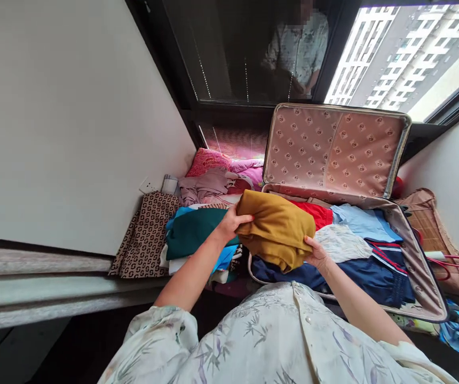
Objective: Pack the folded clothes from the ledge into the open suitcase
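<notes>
Both hands hold a folded mustard-yellow garment [276,226] just above the near left corner of an open suitcase [413,256]. My left hand [231,223] grips its left edge, and my right hand [316,253] grips its lower right edge. Beneath it in the suitcase lie folded clothes: a navy piece [365,269], a red one [317,213], a light blue one [359,221] and a white patterned one [341,242]. The suitcase lid [333,149] stands upright, lined with pink patterned fabric.
Left of the suitcase is a pile with a dark green garment [191,232] and pink clothes [217,176]. A brown patterned bag [147,234] leans on the white wall. A woven bag [437,234] sits at the right. The dark window reflects a person [297,48].
</notes>
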{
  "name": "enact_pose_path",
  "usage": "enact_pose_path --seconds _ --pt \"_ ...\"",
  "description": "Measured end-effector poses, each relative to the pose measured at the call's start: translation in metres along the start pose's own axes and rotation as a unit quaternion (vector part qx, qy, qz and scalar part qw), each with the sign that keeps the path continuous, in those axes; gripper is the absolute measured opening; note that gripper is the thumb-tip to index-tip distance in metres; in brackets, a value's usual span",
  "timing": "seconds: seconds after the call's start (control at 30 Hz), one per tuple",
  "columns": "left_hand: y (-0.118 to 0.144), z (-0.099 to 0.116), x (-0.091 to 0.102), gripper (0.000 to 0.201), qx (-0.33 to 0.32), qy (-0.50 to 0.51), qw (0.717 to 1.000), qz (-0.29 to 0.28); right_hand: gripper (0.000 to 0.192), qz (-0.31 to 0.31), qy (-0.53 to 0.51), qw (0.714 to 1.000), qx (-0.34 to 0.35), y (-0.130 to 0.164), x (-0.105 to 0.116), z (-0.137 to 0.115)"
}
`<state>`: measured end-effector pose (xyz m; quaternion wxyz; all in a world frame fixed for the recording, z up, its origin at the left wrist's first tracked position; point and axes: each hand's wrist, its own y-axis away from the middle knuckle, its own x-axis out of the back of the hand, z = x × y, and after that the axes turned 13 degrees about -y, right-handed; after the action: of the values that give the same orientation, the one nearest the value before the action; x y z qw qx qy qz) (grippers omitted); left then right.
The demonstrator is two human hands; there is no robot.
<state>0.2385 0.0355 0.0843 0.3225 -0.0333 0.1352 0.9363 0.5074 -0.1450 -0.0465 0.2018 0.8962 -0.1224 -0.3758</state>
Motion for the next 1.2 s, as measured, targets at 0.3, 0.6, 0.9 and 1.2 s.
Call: enact_pose_path --seconds 0.3,0.6,0.9,1.2 --pt "-0.134 -0.063 -0.038 0.065 0.059 -0.189 0.972 0.125 0.049 0.165 0.167 0.958 0.167 -0.041 0.039 -0.105" --pt "-0.175 -0.107 -0.066 0.078 -0.103 -0.662 0.738 0.079 0.082 0.313 0.425 0.823 0.210 -0.100 0.056 -0.092" --pt "-0.153 -0.189 -0.076 0.078 0.018 -0.761 0.646 -0.055 0.082 0.177 0.712 0.663 0.146 -0.111 0.078 -0.005" --pt "-0.165 -0.187 -0.081 0.081 0.067 -0.718 0.688 -0.080 0.072 0.177 0.750 0.622 0.143 -0.116 0.093 0.002"
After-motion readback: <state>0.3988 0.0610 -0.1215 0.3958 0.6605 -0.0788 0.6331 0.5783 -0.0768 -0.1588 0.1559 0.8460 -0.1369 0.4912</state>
